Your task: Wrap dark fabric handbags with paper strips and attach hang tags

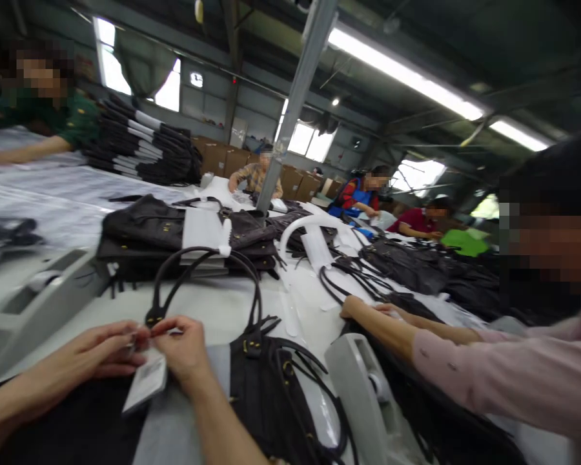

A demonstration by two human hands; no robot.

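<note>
My left hand and my right hand meet over a black handbag, their fingertips pinched close together beside the base of its handle. A white hang tag with print on it hangs just beneath the fingers, and my right thumb and forefinger are closed at its upper end. What my left fingertips pinch is too small to make out. The handle loops upward, with a white wrap at its top. To the right, the bag's other black part shows gold-coloured hardware and straps.
Stacked black bags lie ahead on the white table. Grey plastic dispensers stand to either side. A co-worker's pink sleeve reaches in from the right. A metal post rises beyond. Other people work farther back.
</note>
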